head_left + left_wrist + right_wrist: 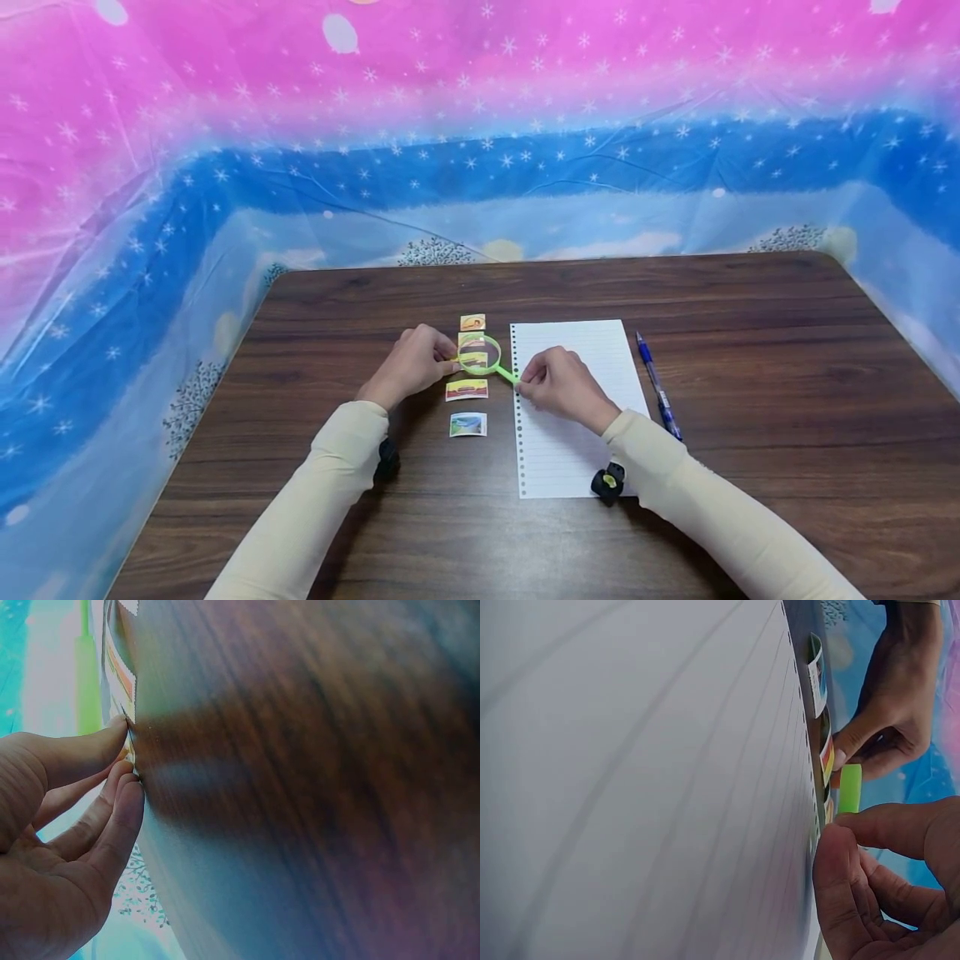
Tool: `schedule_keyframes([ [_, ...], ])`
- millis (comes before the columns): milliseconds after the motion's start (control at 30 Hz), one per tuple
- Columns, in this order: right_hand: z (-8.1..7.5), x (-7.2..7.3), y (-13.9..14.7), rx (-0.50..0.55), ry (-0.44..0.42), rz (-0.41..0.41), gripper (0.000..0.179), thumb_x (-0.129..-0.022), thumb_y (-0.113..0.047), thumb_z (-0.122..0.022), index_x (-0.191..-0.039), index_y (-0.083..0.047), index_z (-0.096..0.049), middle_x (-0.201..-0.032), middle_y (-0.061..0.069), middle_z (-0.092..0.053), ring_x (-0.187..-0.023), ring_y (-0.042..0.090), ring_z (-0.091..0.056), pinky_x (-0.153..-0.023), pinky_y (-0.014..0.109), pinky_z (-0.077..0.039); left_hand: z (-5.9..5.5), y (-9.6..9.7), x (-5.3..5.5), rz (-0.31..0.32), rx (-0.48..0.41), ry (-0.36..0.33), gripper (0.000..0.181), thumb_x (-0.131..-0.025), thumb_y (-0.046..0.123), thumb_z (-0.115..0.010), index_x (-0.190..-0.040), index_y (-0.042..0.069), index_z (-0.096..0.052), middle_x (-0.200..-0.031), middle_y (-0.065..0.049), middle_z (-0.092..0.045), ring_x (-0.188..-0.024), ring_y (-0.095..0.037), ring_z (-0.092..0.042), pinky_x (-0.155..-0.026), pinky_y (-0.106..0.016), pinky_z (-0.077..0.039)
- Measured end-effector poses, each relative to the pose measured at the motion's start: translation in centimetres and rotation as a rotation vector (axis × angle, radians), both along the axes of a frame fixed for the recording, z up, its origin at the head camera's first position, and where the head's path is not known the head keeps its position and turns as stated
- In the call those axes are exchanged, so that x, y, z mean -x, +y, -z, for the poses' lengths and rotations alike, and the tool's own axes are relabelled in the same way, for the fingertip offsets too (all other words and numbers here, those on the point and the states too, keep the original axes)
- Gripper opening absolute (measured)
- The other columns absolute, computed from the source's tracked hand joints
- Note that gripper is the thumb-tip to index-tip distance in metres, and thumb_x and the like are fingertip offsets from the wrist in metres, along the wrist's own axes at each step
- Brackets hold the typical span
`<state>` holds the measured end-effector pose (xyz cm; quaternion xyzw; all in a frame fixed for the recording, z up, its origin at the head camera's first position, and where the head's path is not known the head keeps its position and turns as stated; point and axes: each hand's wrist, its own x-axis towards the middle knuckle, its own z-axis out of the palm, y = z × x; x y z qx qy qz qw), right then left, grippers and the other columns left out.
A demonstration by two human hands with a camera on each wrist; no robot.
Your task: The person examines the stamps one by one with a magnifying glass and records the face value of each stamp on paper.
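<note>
Several postage stamps lie in a column on the table. My right hand (564,385) pinches the handle of a green magnifying glass (507,374), holding its round lens over the upper stamps. At the lens's left edge, my left hand (415,362) pinches the left edge of a yellow stamp (474,359) seen partly through the glass. In the left wrist view the thumb and fingertips of that hand (82,802) meet at the table surface. Nearer me lie a yellow-and-red stamp (467,389) and a blue-green landscape stamp (468,425); an orange stamp (472,322) is farthest.
A lined, hole-punched sheet of paper (577,467) lies right of the stamps, under my right hand and wrist. Beside it is a blue pen (658,387). The brown wooden table (787,375) is bordered by a pink and blue snowflake cloth (480,158).
</note>
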<state>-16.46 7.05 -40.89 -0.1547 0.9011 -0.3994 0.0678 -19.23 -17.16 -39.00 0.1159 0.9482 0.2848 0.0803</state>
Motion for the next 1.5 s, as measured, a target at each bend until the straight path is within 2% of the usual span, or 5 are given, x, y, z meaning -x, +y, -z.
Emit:
schedule_keyframes([
  [467, -0.2, 0.0, 0.0, -0.008, -0.01, 0.003, 0.006, -0.085, -0.006, -0.077, -0.08, -0.006, -0.075, -0.066, -0.002, -0.065, -0.055, 0.009, -0.058, -0.053, 0.024, -0.045, -0.1, 0.1, 0.0, 0.006, -0.006, 0.003, 0.016, -0.093, 0.007, -0.074, -0.108, 0.003, -0.079, -0.101, -0.008, -0.074, -0.089, -0.02, -0.067, -0.081, -0.038, -0.057],
  [733, -0.7, 0.0, 0.7, -0.002, -0.027, -0.001, 0.006, -0.087, -0.009, -0.077, -0.083, -0.005, -0.075, -0.069, -0.001, -0.067, -0.058, 0.011, -0.063, -0.054, 0.027, -0.049, 0.0, 0.1, 0.0, -0.001, -0.003, 0.004, 0.016, -0.092, 0.008, -0.075, -0.107, 0.003, -0.079, -0.102, -0.009, -0.074, -0.091, -0.021, -0.067, -0.083, -0.039, -0.057],
  [1067, -1.5, 0.2, 3.4, 0.017, -0.028, 0.015, 0.01, -0.091, -0.014, -0.075, -0.087, -0.004, -0.076, -0.073, 0.004, -0.071, -0.059, 0.015, -0.068, -0.057, 0.031, -0.053, 0.0, 0.1, -0.1, -0.003, -0.006, 0.006, 0.015, -0.093, 0.01, -0.075, -0.106, 0.003, -0.079, -0.102, -0.009, -0.074, -0.091, -0.021, -0.067, -0.084, -0.04, -0.056],
  [1500, -2.9, 0.6, 8.3, 0.005, -0.026, 0.129, 0.015, -0.092, -0.014, -0.074, -0.092, 0.0, -0.075, -0.077, 0.013, -0.073, -0.065, 0.026, -0.071, -0.058, 0.032, -0.053, 0.1, 0.1, -0.1, -0.013, 0.0, -0.01, 0.016, -0.093, 0.012, -0.075, -0.107, 0.005, -0.079, -0.101, -0.007, -0.073, -0.09, -0.019, -0.066, -0.083, -0.039, -0.056],
])
